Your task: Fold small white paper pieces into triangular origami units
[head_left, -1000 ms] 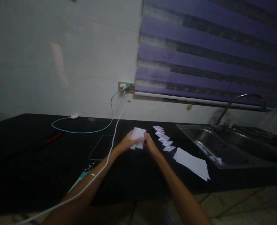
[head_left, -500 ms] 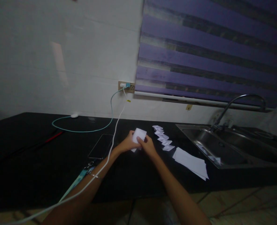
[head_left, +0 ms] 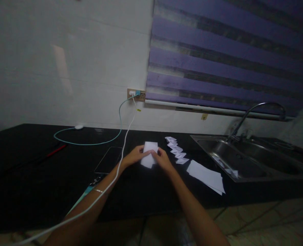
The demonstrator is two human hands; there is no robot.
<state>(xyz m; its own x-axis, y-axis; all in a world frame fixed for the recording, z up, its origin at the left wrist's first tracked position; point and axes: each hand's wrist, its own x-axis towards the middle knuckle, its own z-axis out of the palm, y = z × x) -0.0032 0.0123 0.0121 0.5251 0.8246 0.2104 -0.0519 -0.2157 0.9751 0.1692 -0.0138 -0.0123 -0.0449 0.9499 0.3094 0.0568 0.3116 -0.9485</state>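
Note:
A folded sheet of white paper (head_left: 150, 147) is between my hands, just over the black counter. My left hand (head_left: 135, 154) grips its left side, the thumb lying across the front. On the other side my right hand (head_left: 163, 160) pinches it, with the thumb close to the left thumb. The paper's lower part hangs below the thumbs, slightly askew. Right of my hands lies a row of folded white paper pieces (head_left: 176, 149). Nearer to me, a stack of flat white paper sheets (head_left: 206, 176) lies slightly fanned.
A dark phone (head_left: 108, 160) lies left of my hands, a teal lanyard (head_left: 83, 194) nearer me. The white cable (head_left: 124, 147) crosses above my left forearm from the wall outlet (head_left: 141, 96). A teal cable (head_left: 90, 144) loops behind. The steel sink (head_left: 205, 147) and faucet (head_left: 244, 118) stand right.
Both hands have shifted on the folded paper. It now stands straighter, with more of its lower part showing below the thumbs. The view has moved slightly.

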